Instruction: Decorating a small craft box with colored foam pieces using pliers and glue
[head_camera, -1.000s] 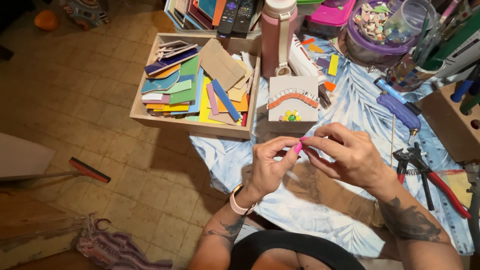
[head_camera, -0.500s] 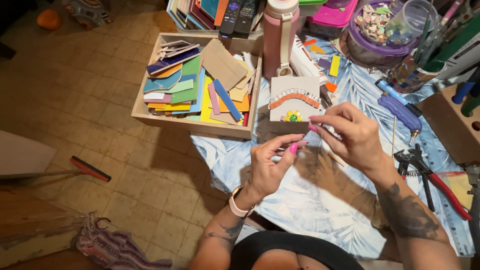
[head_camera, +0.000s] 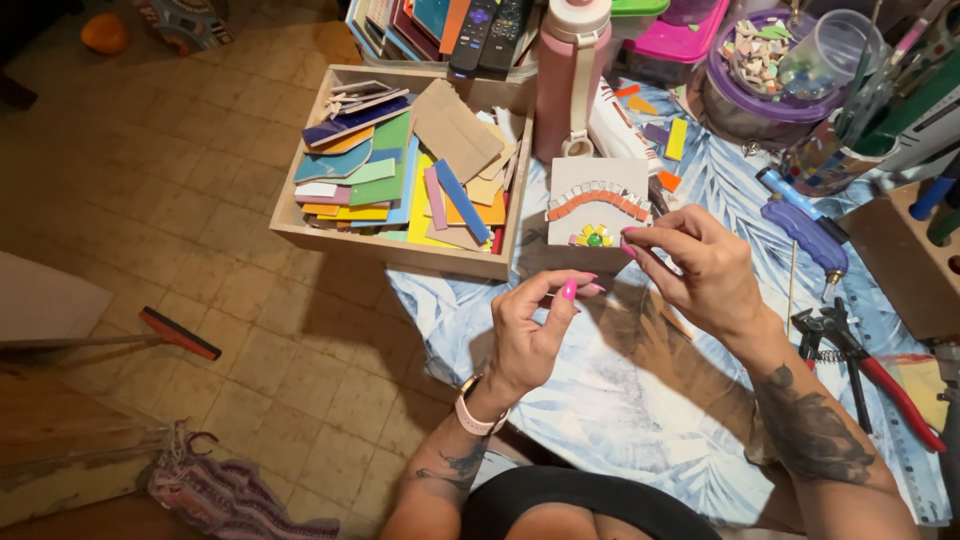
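My left hand (head_camera: 530, 335) is raised above the patterned cloth (head_camera: 620, 420), its thumb and fingertips pinched on a small thin pale piece. My right hand (head_camera: 705, 270) is up and to the right of it. Its fingertips are pinched together just beside the lower right corner of a white square tile (head_camera: 598, 178). Anything between those fingertips is too small to see. The tile carries an arch of orange and white mosaic bits and a small yellow flower. It leans in front of a pink bottle (head_camera: 572, 80).
A wooden box (head_camera: 400, 250) of coloured tile shards sits left of the tile. A purple bowl (head_camera: 745, 110) of mosaic bits, a clear cup (head_camera: 830, 55), a blue glue gun (head_camera: 805, 230) and red-handled nippers (head_camera: 870, 365) lie to the right. A floor of tan tiles is on the left.
My hands were together over the cloth. They have drawn apart: the right hand rose toward the white tile, while the left stayed low and pinched.
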